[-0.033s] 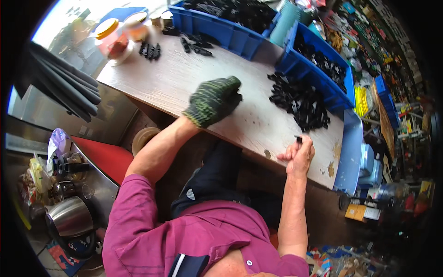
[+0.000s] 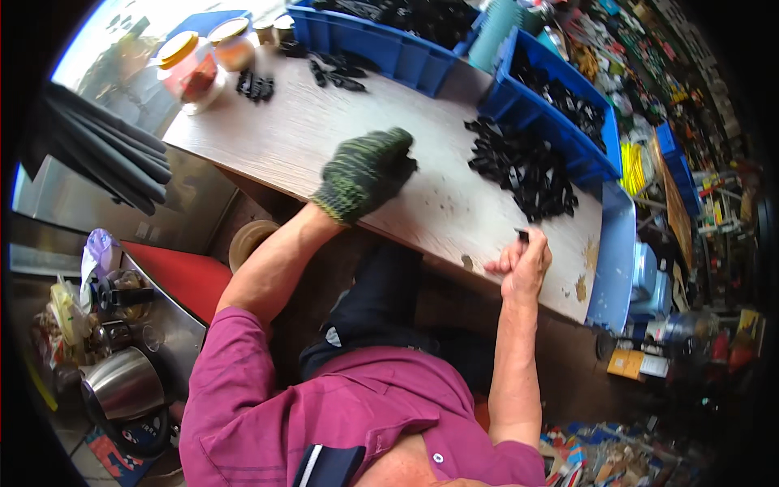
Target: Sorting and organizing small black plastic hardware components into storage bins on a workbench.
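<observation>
My left hand (image 2: 365, 173), in a green and black knitted glove, is closed in a fist above the near edge of the pale wooden table (image 2: 316, 122). Something dark shows at its fingertips, but I cannot make out what it is. My right hand (image 2: 523, 264) is bare and pinches a small black plastic piece (image 2: 522, 235) between thumb and forefinger, over the table's front edge. Just beyond it lies a loose heap of black plastic parts (image 2: 527, 174). The two hands are well apart.
Blue crates (image 2: 373, 47) of black parts line the far side; another crate (image 2: 545, 122) stands at right. Jars with yellow lids (image 2: 185, 75) and a few black parts (image 2: 255, 86) sit far left. A steel kettle (image 2: 126, 383) stands lower left, a blue bin (image 2: 613, 260) at right.
The whole view has shifted slightly. Both hands keep their closed grips and almost the same places over the table.
</observation>
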Demonstrator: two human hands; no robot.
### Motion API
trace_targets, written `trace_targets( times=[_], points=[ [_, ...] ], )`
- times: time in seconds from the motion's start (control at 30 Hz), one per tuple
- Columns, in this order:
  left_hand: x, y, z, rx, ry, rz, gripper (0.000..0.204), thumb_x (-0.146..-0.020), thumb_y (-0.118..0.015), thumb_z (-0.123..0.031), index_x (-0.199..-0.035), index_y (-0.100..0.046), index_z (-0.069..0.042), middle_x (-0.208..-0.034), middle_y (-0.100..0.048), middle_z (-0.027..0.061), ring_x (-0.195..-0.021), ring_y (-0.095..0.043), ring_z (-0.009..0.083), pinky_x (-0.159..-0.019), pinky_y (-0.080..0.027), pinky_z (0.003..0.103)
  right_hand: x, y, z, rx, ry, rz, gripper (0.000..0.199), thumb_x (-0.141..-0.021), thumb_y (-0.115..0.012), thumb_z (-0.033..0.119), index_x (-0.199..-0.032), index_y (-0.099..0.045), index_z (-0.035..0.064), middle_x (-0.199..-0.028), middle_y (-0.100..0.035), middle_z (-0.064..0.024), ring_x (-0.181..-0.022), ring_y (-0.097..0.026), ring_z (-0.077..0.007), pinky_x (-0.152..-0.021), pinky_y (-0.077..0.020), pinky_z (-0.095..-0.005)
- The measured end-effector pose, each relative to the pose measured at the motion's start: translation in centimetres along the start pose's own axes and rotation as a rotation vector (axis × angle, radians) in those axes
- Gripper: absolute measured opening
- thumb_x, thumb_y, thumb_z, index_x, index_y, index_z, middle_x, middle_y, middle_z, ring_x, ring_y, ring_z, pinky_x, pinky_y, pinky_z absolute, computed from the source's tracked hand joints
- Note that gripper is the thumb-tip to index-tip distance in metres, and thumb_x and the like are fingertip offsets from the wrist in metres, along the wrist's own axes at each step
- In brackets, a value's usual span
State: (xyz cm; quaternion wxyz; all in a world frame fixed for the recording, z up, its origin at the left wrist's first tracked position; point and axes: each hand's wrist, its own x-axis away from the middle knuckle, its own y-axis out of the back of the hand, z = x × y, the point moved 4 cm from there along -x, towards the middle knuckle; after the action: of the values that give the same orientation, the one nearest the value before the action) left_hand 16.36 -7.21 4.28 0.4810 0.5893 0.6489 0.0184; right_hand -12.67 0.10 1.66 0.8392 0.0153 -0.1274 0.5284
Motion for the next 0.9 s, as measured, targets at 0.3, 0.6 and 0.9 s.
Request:
trace_targets(
  times=[0.3,0.6,0.9],
  points=[
    [2.0,-3.5,-1.1,0.129,-0.037,-0.035,0.02,-0.084,-0.072,-0.012,-0.102,-0.066,-0.006,-0.096,-0.07,0.0137,-0.082,-0.066,0.0348,-0.076,-0.054,0.043,0.1,0.2,-0.1,-0.033,0.017,-0.029,0.037,-0.095,-0.044,0.038,-0.069,-0.045,0.0115,-0.047,-0.029,0.0023,-0.039,-0.035,-0.0121,-0.038,-0.0506,-0.038],
    [1.8,-2.5,-2.0,-0.387,-0.076,-0.072,0.019,-0.084,-0.068,-0.029,-0.094,-0.066,-0.013,-0.098,-0.064,0.0097,-0.097,-0.058,0.0383,-0.074,-0.046,0.053,-0.1,0.5,-0.4,-0.074,0.037,-0.014,0.037,-0.096,-0.044,0.041,-0.073,-0.046,0.0117,-0.048,-0.029,0.0027,-0.038,-0.034,-0.0121,-0.038,-0.0504,-0.0383],
    [3.1,-4.9,-5.2,0.292,0.049,0.101,0.021,-0.09,-0.066,-0.017,-0.107,-0.066,-0.004,-0.091,-0.068,0.0188,-0.084,-0.066,0.038,-0.071,-0.053,0.047,0.2,0.5,-0.4,-0.085,0.053,-0.043,0.034,-0.098,-0.041,0.038,-0.078,-0.047,0.011,-0.05,-0.029,0.0021,-0.04,-0.035,-0.0122,-0.038,-0.0513,-0.0385]
  ],
)
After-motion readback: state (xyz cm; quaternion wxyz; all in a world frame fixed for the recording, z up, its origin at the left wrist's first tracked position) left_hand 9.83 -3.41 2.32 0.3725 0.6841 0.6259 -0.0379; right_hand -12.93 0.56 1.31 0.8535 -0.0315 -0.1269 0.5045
